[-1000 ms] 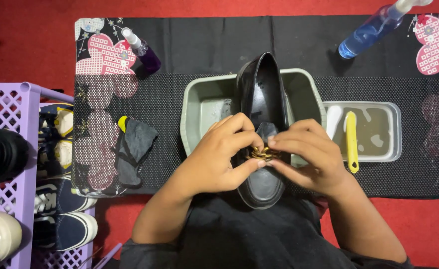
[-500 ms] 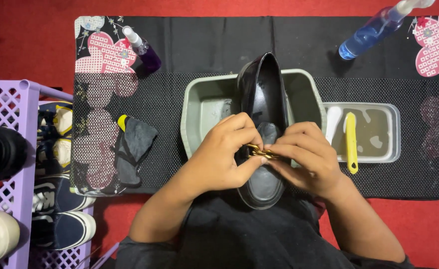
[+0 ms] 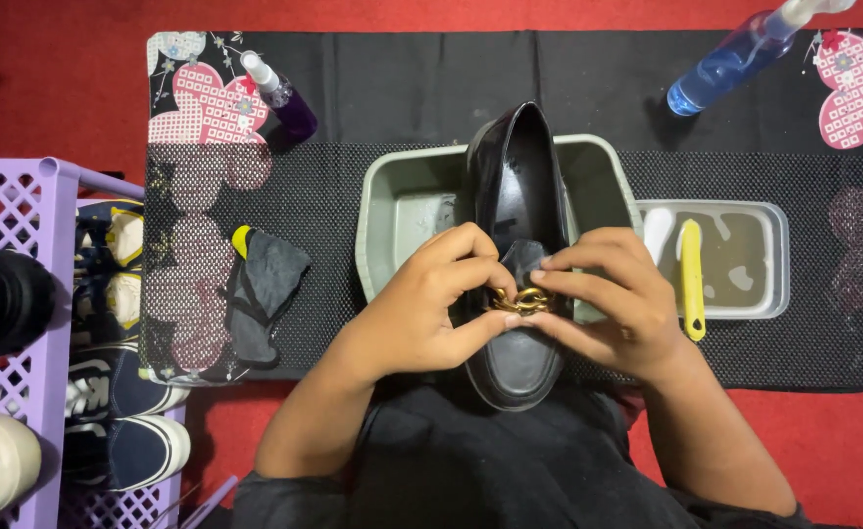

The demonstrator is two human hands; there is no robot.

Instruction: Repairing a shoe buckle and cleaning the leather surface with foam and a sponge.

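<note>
Your left hand (image 3: 431,309) and right hand (image 3: 613,309) meet over a black loafer (image 3: 519,196), both forearms angling in from the near edge. Each hand curls around a side of the shoe, thumbs underneath, fingertips pinching the gold chain buckle (image 3: 521,299) on its upper. The loafer points away from you, its toe held above a grey basin (image 3: 402,211). Right of it a clear tray (image 3: 764,260) holds a yellow brush (image 3: 691,279). A dark cloth (image 3: 265,284) lies to the left, with a purple spray bottle (image 3: 284,98) far left and a blue spray bottle (image 3: 735,64) far right.
</note>
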